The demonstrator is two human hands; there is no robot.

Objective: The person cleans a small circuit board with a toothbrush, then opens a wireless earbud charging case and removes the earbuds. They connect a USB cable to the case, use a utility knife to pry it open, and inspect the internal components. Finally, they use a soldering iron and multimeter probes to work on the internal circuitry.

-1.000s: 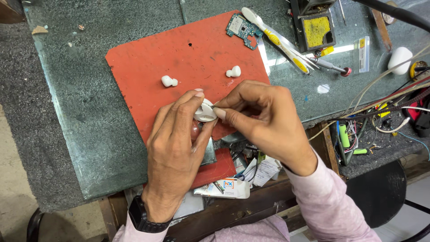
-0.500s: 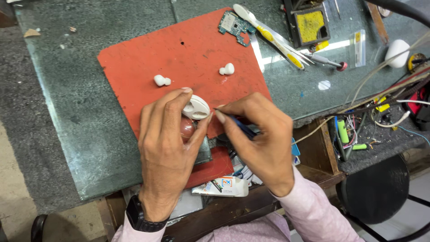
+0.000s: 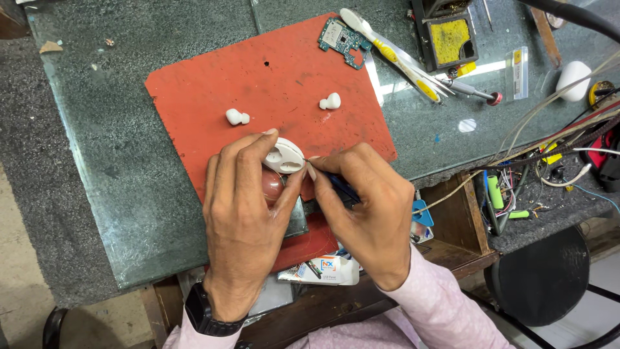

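Left hand (image 3: 242,220) fingers pinch a white earbud case (image 3: 284,158); right hand (image 3: 368,210) fingers pinch a thin tool (image 3: 339,186) against it. Two white earbuds (image 3: 236,117) lie apart on the red mat (image 3: 194,97); circuit board (image 3: 343,42) beyond.

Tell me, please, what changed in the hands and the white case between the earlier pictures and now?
The right hand drew back from the case and now works at it with a thin dark tool. The left hand still holds the case. Both earbuds stay on the red mat.
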